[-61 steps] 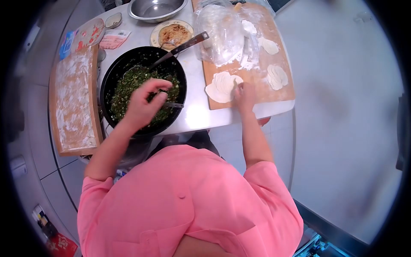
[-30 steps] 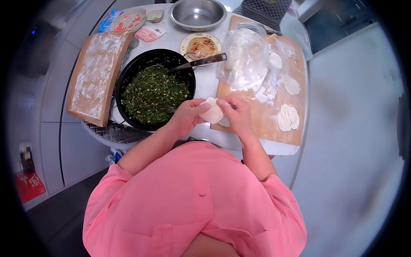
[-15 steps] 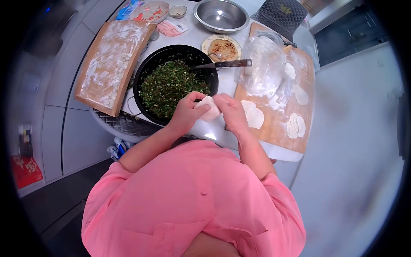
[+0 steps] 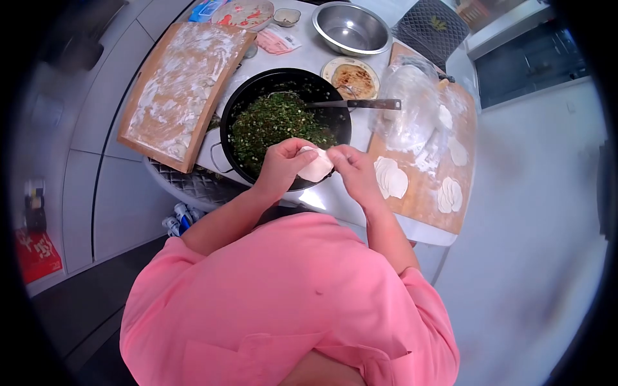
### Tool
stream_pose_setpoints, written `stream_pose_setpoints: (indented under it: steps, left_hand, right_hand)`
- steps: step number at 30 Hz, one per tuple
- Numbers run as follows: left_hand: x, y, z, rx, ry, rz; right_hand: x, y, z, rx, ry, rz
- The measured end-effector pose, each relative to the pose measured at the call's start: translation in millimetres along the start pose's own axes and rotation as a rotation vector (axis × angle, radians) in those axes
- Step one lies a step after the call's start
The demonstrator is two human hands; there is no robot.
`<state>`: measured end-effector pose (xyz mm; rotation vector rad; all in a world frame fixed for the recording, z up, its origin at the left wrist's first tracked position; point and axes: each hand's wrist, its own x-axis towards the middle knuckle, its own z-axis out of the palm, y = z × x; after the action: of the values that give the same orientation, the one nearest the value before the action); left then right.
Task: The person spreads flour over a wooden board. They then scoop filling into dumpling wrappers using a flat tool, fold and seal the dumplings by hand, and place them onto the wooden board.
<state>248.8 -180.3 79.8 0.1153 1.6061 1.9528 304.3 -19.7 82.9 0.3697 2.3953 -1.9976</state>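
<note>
Between my two hands hangs a round white dough wrapper [image 4: 316, 168], in front of the near rim of a black pan. My left hand [image 4: 280, 166] pinches its left side with thumb and fingers. On its upper right edge my right hand [image 4: 354, 168] has its fingers closed. Chopped green filling [image 4: 270, 125] is heaped in the black pan [image 4: 226, 138], and a dark-handled utensil [image 4: 360, 103] lies across the pan's right side. Whether the wrapper has filling in it cannot be seen.
Right of the pan, stacked wrappers [image 4: 390, 177] and a plastic bag [image 4: 405, 109] lie on a floured board [image 4: 418, 207]. A second floured board [image 4: 161, 96] leans at left. Behind stand a plate with a browned flatbread [image 4: 353, 80] and a steel bowl [image 4: 353, 29].
The wrapper now hangs more open and flat between my hands. The table's contents have shifted slightly right in view as the camera moved.
</note>
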Motion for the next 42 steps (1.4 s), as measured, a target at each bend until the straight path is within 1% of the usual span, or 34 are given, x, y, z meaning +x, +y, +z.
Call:
stream_pose_setpoints:
  steps: [2,3,4,6,7,8,9,10,11,12,14,16,17,18,19,20,22,23,24,26,27,29,30,32,33,34,35,36,37,38,39,40,41,42]
  left_hand:
    - [0.5,-0.9,-5.2,0.003,0.009,0.028]
    - [0.8,-2.5,-8.7,0.093,0.002,0.101]
    - [1.2,-3.9,-12.3,0.184,-0.006,0.173]
    - [2.8,-2.1,-20.9,0.248,0.007,0.208]
    - [3.9,1.5,-25.7,0.316,0.02,0.25]
    - [3.6,9.3,-31.2,0.278,0.002,0.201]
    - [1.7,17.3,-34.3,0.151,-0.02,0.139]
    - [1.0,21.8,-38.7,0.023,-0.041,0.078]
    - [9.0,11.9,-57.9,0.024,-0.133,0.043]
    - [9.3,12.6,-64.9,0.022,-0.13,0.043]
    - [10.5,14.0,-75.8,0.001,-0.01,-0.104]
    - [15.0,-3.6,-98.3,0.015,0.034,-0.078]
    - [15.1,-8.7,-106.6,-0.039,0.07,-0.066]
    - [14.4,-13.4,-114.7,-0.093,0.106,-0.056]
    - [12.5,-17.9,-123.2,-0.176,0.079,-0.019]
    - [10.4,-19.7,-128.7,-0.181,0.085,-0.018]
    - [8.6,-22.2,-139.0,-0.468,0.027,0.025]
    - [12.0,-32.8,-154.1,-0.545,-0.046,0.012]
    - [9.6,-26.6,-149.4,-0.546,-0.042,0.015]
    - [3.0,-9.1,-134.8,-0.733,0.008,0.045]
    - [3.7,-14.0,-136.5,-0.734,0.013,0.046]
    - [8.1,-28.2,-139.8,-0.984,0.009,0.151]
    - [6.7,-29.0,-138.7,-0.985,0.011,0.151]
    - [3.0,-30.9,-133.8,-1.154,0.054,0.229]
    - [1.0,-29.6,-131.0,-1.157,0.058,0.232]
    - [-1.4,-26.6,-128.1,-1.195,0.012,0.286]
    - [-2.9,-24.7,-127.2,-1.231,-0.035,0.34]
    - [-3.3,-24.4,-128.5,-1.232,-0.034,0.34]
    - [-3.2,-23.9,-130.4,-1.234,0.002,0.291]
    - [-2.8,-23.7,-132.0,-1.234,0.038,0.241]
    - [-0.5,-26.6,-134.1,-1.234,0.038,0.24]
    - [2.9,-32.3,-137.3,-1.19,0.169,0.109]
    - [4.6,-36.3,-139.8,-1.139,0.298,-0.02]
    - [3.0,-37.8,-140.9,-1.14,0.3,-0.02]
  right_hand:
    - [1.0,-5.4,4.6,0.141,-0.022,0.097]
    - [2.8,-4.1,7.2,0.14,-0.025,0.103]
    - [6.0,-1.7,10.0,0.074,-0.067,0.079]
    - [12.4,-2.4,14.9,0.005,-0.113,0.06]
    - [16.2,-6.8,18.7,-0.064,-0.136,-0.021]
    - [19.7,-12.9,23.4,-0.133,-0.16,-0.101]
    - [22.8,-22.0,28.8,-0.149,-0.148,-0.208]
    - [28.8,-21.1,32.7,-0.149,-0.152,-0.206]
    - [36.9,-18.7,35.5,-0.239,-0.177,-0.304]
    - [45.0,-15.5,37.8,-0.329,-0.201,-0.402]
    - [53.5,-5.7,40.1,-0.38,-0.226,-0.381]
    - [54.7,4.8,40.3,-0.714,-0.012,-0.358]
    - [53.4,17.4,34.0,-0.943,-0.092,-0.295]
    - [49.2,27.4,31.0,-0.944,-0.096,-0.299]
    - [43.3,36.1,29.2,-1.119,-0.158,-0.332]
    - [39.8,43.9,29.5,-1.293,-0.222,-0.365]
    - [39.9,57.8,34.6,-1.353,-0.24,-0.373]
    - [40.2,62.3,36.5,-1.411,-0.249,-0.379]
    - [39.4,60.6,36.9,-1.412,-0.252,-0.383]
    - [36.5,53.1,34.6,-1.374,-0.173,-0.394]
    - [35.0,48.7,31.5,-1.373,-0.177,-0.397]
    - [31.7,37.7,21.2,-1.276,-0.188,-0.358]
    - [28.2,30.0,16.2,-1.277,-0.191,-0.359]
    - [21.6,13.8,8.4,-1.165,-0.112,-0.301]
    - [21.3,9.3,7.1,-1.197,-0.088,-0.251]
    - [22.9,9.7,8.6,-1.199,-0.093,-0.252]
    - [26.2,11.3,11.2,-1.243,-0.129,-0.194]
    - [30.1,13.7,14.1,-1.286,-0.162,-0.135]
    - [35.2,19.5,19.0,-1.285,-0.162,-0.135]
    - [41.2,28.9,25.4,-1.232,-0.172,-0.079]
    - [46.2,36.9,29.8,-1.177,-0.183,-0.023]
    - [49.7,43.1,31.7,-1.177,-0.185,-0.023]
    - [52.8,49.1,33.3,-1.096,-0.157,0.014]
    - [55.7,53.6,34.3,-1.014,-0.13,0.051]
